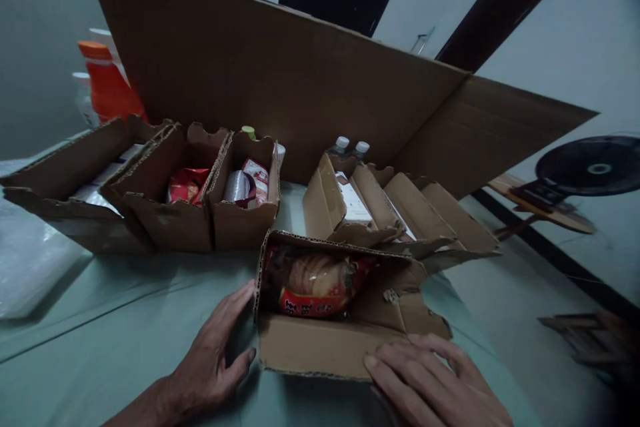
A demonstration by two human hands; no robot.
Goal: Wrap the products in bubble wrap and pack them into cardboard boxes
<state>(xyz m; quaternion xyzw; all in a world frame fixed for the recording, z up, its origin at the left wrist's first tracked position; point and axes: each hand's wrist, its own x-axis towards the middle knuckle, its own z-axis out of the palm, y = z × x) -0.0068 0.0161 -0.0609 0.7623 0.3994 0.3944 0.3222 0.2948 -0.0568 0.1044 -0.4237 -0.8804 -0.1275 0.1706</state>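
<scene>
My left hand [215, 350] spreads wide beside the open brown cardboard box [320, 347] before me, a red-and-clear plastic packet [315, 280] inside; my right hand [430, 373] lies on the box's near wall, its grip unclear.

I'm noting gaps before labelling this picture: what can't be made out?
In the head view:
- Back of the red packet: turned away inside the near box.
- Lower parts of the white-capped bottles: hidden behind the right-hand boxes.
- Print on the white carton: too small.
- Right grip: wrist cut off by the bottom edge.
</scene>
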